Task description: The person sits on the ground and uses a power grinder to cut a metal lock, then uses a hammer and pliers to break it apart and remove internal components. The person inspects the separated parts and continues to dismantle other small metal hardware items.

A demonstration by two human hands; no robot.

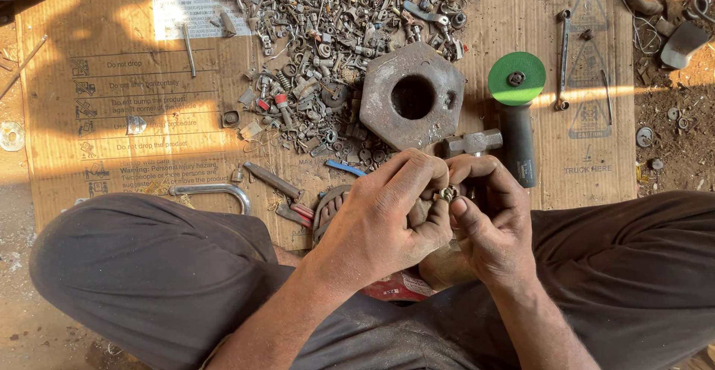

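Flattened cardboard sheet [119, 109] on dirt ground [670, 128], low sunlight.

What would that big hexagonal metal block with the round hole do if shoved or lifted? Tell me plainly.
The hexagonal block looks like thick, rusted solid metal, so it is probably heavy for its size and stiff. It lies flat on the cardboard, so a push would likely make it slide or stay put, not roll or tip. Its rough surface probably gives a sure grip.
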